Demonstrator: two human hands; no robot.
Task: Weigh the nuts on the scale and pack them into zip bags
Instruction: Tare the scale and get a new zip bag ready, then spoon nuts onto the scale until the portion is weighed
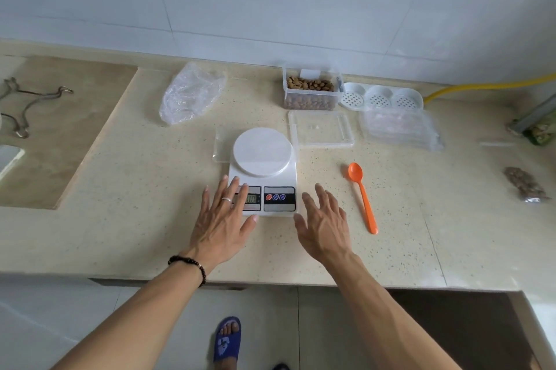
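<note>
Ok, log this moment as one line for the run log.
stage: setup | left hand: open, fingers over scale display | right hand: open beside scale | platform bare | nut box open | spoon untouched

- Dark segmented digits on the grey LCD display (252, 198) of the white plastic kitchen scale (262, 171), too blurred and partly covered to read.
- No other legible text, label or brand anywhere.

glossy plastic scale (262, 171), speckled stone counter (150, 234)
</note>
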